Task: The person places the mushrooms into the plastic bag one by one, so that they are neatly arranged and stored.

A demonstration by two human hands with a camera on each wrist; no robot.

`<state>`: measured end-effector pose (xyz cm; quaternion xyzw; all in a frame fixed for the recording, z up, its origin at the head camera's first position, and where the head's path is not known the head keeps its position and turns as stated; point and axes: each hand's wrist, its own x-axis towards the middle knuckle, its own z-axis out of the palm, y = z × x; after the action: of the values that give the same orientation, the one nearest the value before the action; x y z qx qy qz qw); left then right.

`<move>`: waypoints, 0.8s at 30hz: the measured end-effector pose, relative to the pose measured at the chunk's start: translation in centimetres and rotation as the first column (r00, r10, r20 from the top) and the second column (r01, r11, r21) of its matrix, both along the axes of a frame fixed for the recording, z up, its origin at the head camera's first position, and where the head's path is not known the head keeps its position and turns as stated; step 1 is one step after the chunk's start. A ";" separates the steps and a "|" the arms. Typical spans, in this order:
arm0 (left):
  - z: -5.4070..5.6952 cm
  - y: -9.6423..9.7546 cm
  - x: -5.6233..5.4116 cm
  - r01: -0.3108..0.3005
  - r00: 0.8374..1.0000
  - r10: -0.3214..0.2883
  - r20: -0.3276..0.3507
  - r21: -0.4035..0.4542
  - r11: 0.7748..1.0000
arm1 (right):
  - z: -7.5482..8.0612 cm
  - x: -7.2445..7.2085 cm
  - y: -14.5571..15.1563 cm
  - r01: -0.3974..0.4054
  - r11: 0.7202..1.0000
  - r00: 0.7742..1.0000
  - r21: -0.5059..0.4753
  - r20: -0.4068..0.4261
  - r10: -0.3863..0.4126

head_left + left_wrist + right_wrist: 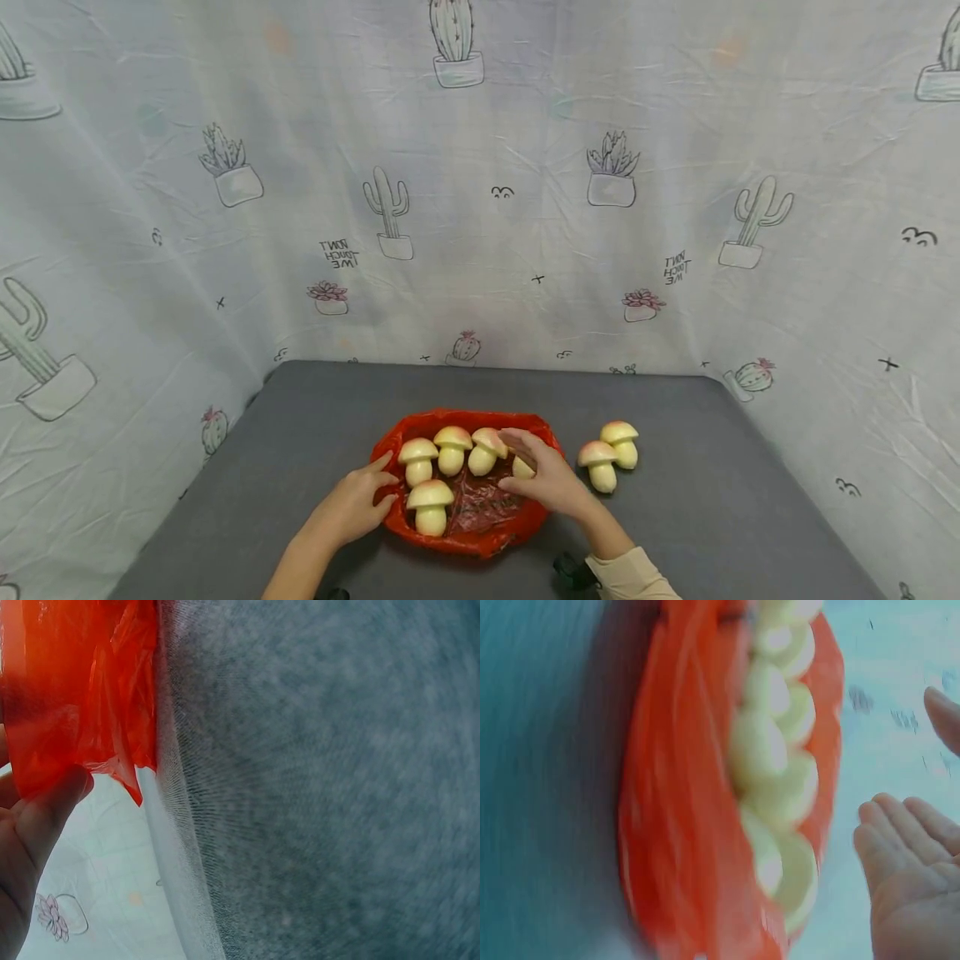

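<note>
A red plastic bag (468,543) with its rim spread wide sits on the grey table. Inside are several toy mushrooms (431,507) with pale stems and yellow-pink caps. My left hand (356,502) pinches the bag's left rim; the left wrist view shows the thumb (56,810) against the red plastic, other fingers partly behind it. Over the bag's right side is my right hand (553,482), fingers spread and holding nothing, partly hiding one mushroom (522,468). In the right wrist view the right hand (915,877) appears apart from the bag, palm showing.
Two more mushrooms, a nearer one (597,467) and a farther one (620,446), lie on the table (697,500) right of the bag. A white curtain (517,250) printed with cacti hangs behind the table and along both sides.
</note>
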<state>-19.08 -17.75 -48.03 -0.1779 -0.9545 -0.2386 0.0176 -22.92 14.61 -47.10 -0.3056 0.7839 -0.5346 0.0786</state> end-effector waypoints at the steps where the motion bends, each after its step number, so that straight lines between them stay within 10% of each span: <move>1: 0.0 0.0 0.0 -0.001 1.000 0.001 0.004 0.000 1.000 | 0.2 -0.1 0.7 0.015 1.000 1.000 -0.014 -0.020 -0.015; 10: 0.1 0.0 0.1 -0.006 1.000 0.006 0.014 0.006 1.000 | 0.8 -1.3 8.1 0.066 0.993 0.973 -0.102 -0.216 -0.087; 24: 0.1 0.1 0.0 0.001 1.000 -0.001 0.012 -0.006 1.000 | -1.5 -3.7 16.5 0.209 0.978 0.967 0.026 -0.155 -0.202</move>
<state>-19.10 -17.66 -47.97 -0.1771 -0.9552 -0.2367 0.0114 -26.64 31.15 -48.64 -0.2606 0.8262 -0.4986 -0.0304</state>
